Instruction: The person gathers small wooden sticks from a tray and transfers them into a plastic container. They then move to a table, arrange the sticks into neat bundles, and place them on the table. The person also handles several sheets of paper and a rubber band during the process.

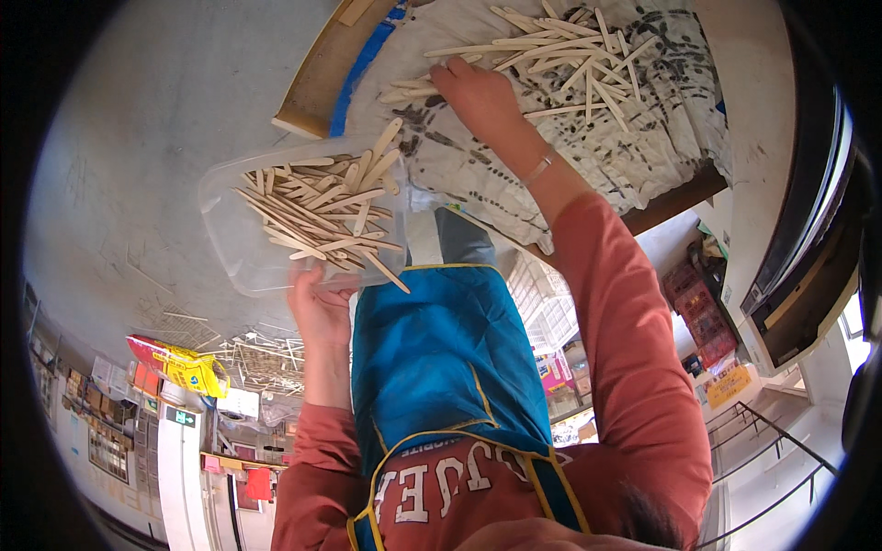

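My left hand [320,299] grips the near wall of a clear plastic tub [231,255], thumb at the rim. Inside the tub lies a loose heap of flat wooden sticks [324,206] with rounded ends, some with a small hole near the end; a few poke out past the rim. My right hand [479,100] reaches down onto a cloth [468,179] with dark marks, fingers curled. A few wooden sticks [413,89] lie by its fingertips, partly covered by the hand, so whether it grasps them is hidden. Beyond it spreads a bigger scattered pile of sticks [586,58].
The cloth covers a surface with a raised wooden edge [306,89] and a blue strip [358,69]. White plastic crates [544,303] stand below at the right. On the floor at the left are a yellow and red bag [179,365] and a mass of scattered sticks [265,361].
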{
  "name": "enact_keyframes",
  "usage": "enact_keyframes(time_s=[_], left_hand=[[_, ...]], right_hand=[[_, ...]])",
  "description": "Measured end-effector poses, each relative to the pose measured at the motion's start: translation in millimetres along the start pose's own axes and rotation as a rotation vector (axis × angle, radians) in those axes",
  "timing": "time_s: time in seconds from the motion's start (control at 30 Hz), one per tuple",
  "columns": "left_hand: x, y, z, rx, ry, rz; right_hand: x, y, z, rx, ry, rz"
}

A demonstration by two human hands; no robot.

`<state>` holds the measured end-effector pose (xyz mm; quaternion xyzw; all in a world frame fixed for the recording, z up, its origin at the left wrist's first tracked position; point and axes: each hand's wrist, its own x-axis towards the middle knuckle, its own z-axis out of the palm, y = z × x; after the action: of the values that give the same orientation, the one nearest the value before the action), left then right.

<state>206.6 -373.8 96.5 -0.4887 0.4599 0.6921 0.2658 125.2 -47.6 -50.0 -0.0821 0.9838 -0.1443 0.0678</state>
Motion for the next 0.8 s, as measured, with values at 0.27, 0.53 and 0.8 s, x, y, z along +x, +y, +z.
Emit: enact_keyframes(time_s=[0.27, 0.53, 0.8], left_hand=[[-15.1, 7.2, 13.1, -0.056, 0.103, -0.04], [-23.8, -5.0, 84.7, 0.232, 0.059, 0.086], [-16.9, -19.4, 125.4, 0.123, -0.142, -0.054]], right_hand=[[22.9, -9.7, -47.7, 0.235, 0.082, 0.221], [-19.3, -93.2, -184.4, 0.678, -0.206, 0.301], [-109.1, -85.0, -209.1, 1.009, 0.482, 0.85]])
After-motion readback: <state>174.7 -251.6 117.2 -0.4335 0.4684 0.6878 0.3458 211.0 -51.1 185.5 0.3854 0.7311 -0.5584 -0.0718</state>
